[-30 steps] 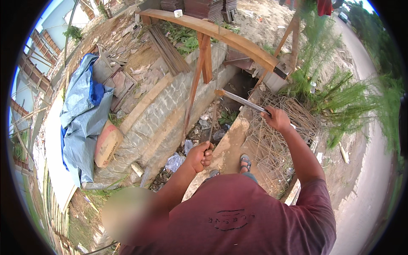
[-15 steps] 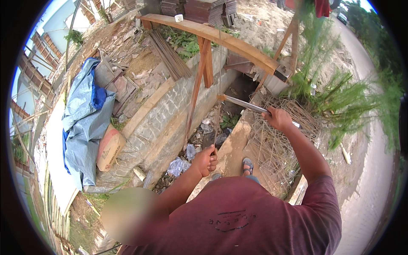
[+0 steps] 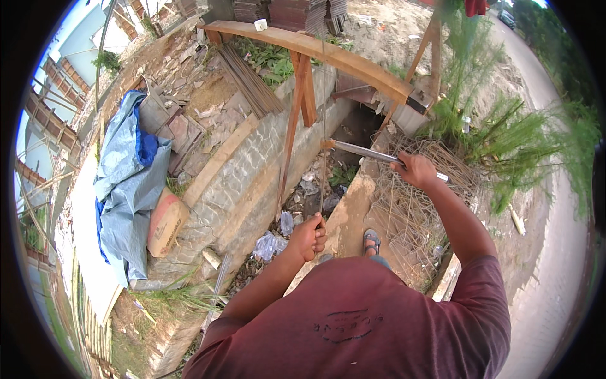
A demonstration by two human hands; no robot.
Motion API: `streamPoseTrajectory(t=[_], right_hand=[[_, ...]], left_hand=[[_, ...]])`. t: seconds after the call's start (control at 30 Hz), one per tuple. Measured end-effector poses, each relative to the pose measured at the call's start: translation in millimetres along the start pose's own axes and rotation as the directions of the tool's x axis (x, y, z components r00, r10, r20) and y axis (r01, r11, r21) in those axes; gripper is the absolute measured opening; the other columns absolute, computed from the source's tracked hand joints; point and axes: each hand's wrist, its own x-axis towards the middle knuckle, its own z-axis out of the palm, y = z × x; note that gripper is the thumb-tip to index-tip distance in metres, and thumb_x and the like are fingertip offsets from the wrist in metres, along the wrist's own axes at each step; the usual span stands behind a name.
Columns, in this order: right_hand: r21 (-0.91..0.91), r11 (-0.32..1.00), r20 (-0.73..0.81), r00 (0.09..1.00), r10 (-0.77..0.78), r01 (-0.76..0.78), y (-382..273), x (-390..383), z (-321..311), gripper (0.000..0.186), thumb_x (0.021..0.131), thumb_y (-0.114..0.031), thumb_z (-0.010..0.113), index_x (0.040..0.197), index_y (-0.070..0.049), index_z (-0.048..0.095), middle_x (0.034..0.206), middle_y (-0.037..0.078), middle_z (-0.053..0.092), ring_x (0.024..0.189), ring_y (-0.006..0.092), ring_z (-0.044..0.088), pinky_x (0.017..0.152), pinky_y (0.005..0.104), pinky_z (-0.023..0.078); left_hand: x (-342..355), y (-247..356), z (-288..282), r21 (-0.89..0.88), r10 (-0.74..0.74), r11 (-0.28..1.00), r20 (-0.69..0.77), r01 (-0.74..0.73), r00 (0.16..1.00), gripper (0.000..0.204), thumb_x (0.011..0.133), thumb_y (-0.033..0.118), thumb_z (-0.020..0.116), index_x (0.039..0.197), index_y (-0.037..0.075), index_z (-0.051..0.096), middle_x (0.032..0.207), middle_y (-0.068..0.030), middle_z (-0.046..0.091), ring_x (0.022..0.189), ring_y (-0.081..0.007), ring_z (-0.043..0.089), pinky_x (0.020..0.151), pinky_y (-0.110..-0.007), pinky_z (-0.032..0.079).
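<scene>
My right hand (image 3: 416, 169) is closed round a silver metal pipe (image 3: 369, 153); its far end has a small yellowish-brown piece (image 3: 328, 144) that meets a thin upright metal rod (image 3: 323, 189). My left hand (image 3: 309, 235) grips that rod lower down, fingers wrapped round it. The rod runs up toward a long wooden beam (image 3: 347, 60) on wooden props (image 3: 290, 139) above a narrow concrete trench. My sandalled foot (image 3: 372, 243) stands on a concrete ledge (image 3: 344, 215) beside the trench, which holds plastic litter (image 3: 268, 245) and rubble.
At left lie a blue tarp (image 3: 126, 196), a paper sack (image 3: 167, 224) and broken slabs (image 3: 164, 114). Stacked sheets (image 3: 297, 16) stand behind the beam. Tangled wire (image 3: 404, 215), feathery green branches (image 3: 524, 151) and a road (image 3: 549, 265) are on the right; scaffolded walls (image 3: 57, 88) stand at upper left.
My right hand and pipe have shifted a little rightward. My left hand has moved slightly right, still on the rod. The grip of both hands looks the same.
</scene>
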Motion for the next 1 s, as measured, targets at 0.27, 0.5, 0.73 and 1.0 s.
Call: streamPoseTrajectory(t=[0.27,0.5,0.73,1.0], right_hand=[[0.070,0.998,-0.062,0.998,-0.005,0.010,-1,-15,19,0.030,0.088,-0.039,0.055,0.092,-0.009,0.057,0.074,0.019,0.061,0.075,0.0381,0.061,0.065,0.0492,0.046],[0.132,0.988,-0.002,0.997,0.080,-0.079,-35,-19,33,0.031,0.088,-0.039,0.055,0.096,-0.009,0.058,0.076,0.018,0.062,0.076,0.0392,0.061,0.068,0.0492,0.047],[0.032,0.999,-0.010,1.000,0.006,-0.005,-25,6,27,0.035,0.087,-0.042,0.055,0.092,-0.008,0.060,0.074,0.019,0.063,0.075,0.0386,0.062,0.068,0.0488,0.048],[0.039,0.998,-0.011,0.998,-0.057,0.058,-15,10,32,0.038,0.088,-0.045,0.054,0.093,-0.008,0.057,0.072,0.018,0.062,0.076,0.0391,0.061,0.068,0.0491,0.047]], left_hand=[[5,-9,0,-0.025,0.003,1.000,-0.028,-0.004,1.000,0.031,0.097,0.037,0.043,0.077,0.015,0.043,0.055,0.0053,0.032,0.042,-0.0058,0.024,0.037,-0.022,0.018],[8,-23,30,-0.130,0.092,0.985,-0.184,-0.117,0.979,0.031,0.097,0.038,0.043,0.076,0.015,0.044,0.054,0.0053,0.031,0.041,-0.0065,0.023,0.037,-0.023,0.018],[-9,7,-9,0.049,0.073,0.997,-0.119,-0.067,0.990,0.031,0.098,0.038,0.042,0.080,0.013,0.046,0.054,0.0049,0.033,0.040,-0.0071,0.025,0.037,-0.023,0.020],[-9,-8,-20,0.598,0.470,0.765,-0.263,-0.239,0.843,0.033,0.096,0.035,0.047,0.082,0.005,0.051,0.054,0.0005,0.039,0.040,-0.0094,0.035,0.036,-0.026,0.027]])
